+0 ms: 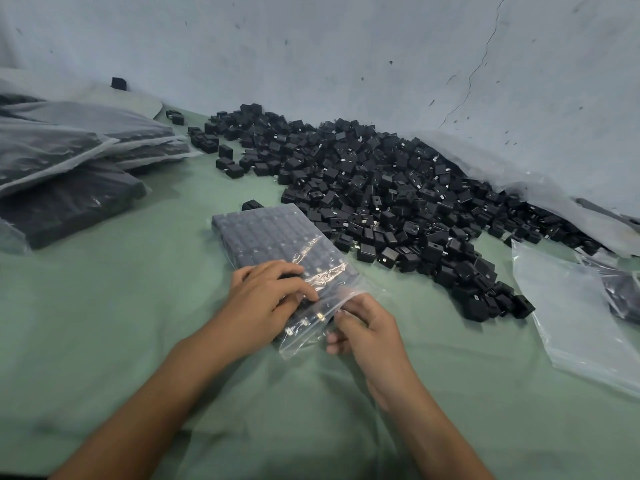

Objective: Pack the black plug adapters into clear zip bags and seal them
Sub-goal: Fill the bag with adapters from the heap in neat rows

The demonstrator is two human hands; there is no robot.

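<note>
A clear zip bag filled with neat rows of black plug adapters lies on the green table in front of me, its open end toward me. My left hand rests on top of the bag near its mouth, fingers bent and pressing the plastic down over the adapters. My right hand pinches the loose flap of the bag's mouth at its right corner. A large heap of loose black plug adapters spreads behind and to the right of the bag.
Several packed bags are stacked at the left. Empty clear bags lie at the right edge. A grey plastic sheet hangs as a backdrop behind the heap. Green table surface extends left of my arms.
</note>
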